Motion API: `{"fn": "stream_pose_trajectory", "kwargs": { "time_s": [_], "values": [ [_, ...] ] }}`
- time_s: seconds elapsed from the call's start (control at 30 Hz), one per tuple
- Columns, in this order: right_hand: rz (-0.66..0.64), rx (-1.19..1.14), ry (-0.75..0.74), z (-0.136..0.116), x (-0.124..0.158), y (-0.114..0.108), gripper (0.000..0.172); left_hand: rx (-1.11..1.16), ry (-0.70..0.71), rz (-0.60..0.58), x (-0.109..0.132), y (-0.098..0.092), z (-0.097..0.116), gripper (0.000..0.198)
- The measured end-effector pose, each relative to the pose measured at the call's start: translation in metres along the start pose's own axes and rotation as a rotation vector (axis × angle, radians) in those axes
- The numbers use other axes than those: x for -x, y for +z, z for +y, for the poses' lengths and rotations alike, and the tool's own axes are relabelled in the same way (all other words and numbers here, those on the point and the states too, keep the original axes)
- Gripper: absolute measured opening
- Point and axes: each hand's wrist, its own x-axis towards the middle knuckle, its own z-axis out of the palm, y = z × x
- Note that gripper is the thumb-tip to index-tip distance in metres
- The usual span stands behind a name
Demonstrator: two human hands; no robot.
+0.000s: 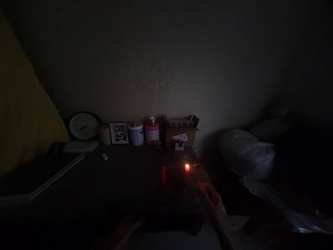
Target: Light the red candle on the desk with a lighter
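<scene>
Back edge of table [125,173], along the wall: round clock [83,126], panda picture [119,133], white tub [136,133], pink tub [152,132] w/ small cat figure [151,119] on top, open cardboard box [182,132]. White plastic bag [247,152] off the right edge. Very dark room. Lit red candle [187,170], small flame, stands near the right edge beside a dark round bowl [173,180]; glass dish [194,164] just behind it. Right hand [210,199] near the candle, not touching; grip can't tell, too dim. Left hand [125,231] low at the front edge, blurred, state can't tell.
</scene>
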Motion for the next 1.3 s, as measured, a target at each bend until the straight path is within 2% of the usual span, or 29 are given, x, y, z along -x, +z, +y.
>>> {"fn": "stream_pose_trajectory", "kwargs": {
  "time_s": [0.07, 0.13, 0.2, 0.27, 0.37, 0.4, 0.53, 0.63, 0.73, 0.93, 1.03, 1.17, 1.3],
  "values": [
    [-0.129, -0.003, -0.01, -0.008, 0.031, 0.025, 0.032, 0.007, 0.04, -0.037, 0.006, 0.009, 0.002, 0.027],
    [-0.297, 0.089, -0.083, -0.013, 0.056, 0.05, 0.03, 0.01, 0.07, -0.053, 0.011, 0.018, 0.003, 0.026],
    [-0.375, 0.141, -0.216, -0.012, 0.073, 0.069, 0.02, 0.001, 0.07, -0.096, 0.013, 0.026, 0.003, 0.026],
    [-0.392, 0.176, -0.312, -0.003, 0.083, 0.079, 0.015, -0.026, 0.06, -0.152, 0.011, 0.034, 0.002, 0.026],
    [-0.406, 0.246, -0.35, 0.02, 0.089, 0.082, 0.018, -0.09, 0.056, -0.196, 0.0, 0.044, -0.008, 0.029],
    [-0.415, 0.262, -0.353, 0.028, 0.09, 0.081, 0.018, -0.123, 0.096, -0.182, -0.004, 0.046, -0.014, 0.032],
    [-0.416, 0.227, -0.399, 0.049, 0.092, 0.083, 0.018, -0.148, 0.106, -0.189, -0.015, 0.046, -0.035, 0.032],
    [-0.422, 0.164, -0.379, 0.05, 0.094, 0.087, 0.018, -0.154, 0.139, -0.177, -0.017, 0.041, -0.043, 0.029],
    [-0.422, 0.119, -0.288, 0.047, 0.097, 0.091, 0.02, -0.174, 0.153, -0.168, -0.021, 0.033, -0.046, 0.036],
    [-0.474, 0.058, -0.156, 0.052, 0.098, 0.091, 0.026, -0.21, 0.116, -0.168, -0.021, 0.028, -0.043, 0.047],
    [-0.476, 0.033, -0.162, 0.055, 0.097, 0.092, 0.027, -0.243, 0.149, -0.141, -0.016, 0.03, -0.04, 0.046],
    [-0.444, -0.001, -0.146, 0.057, 0.098, 0.097, 0.03, -0.267, 0.214, -0.211, -0.016, 0.028, -0.041, 0.041],
    [-0.369, 0.016, -0.148, 0.056, 0.101, 0.099, 0.036, -0.336, 0.207, -0.146, -0.023, 0.024, -0.048, 0.046]
  ]
}}
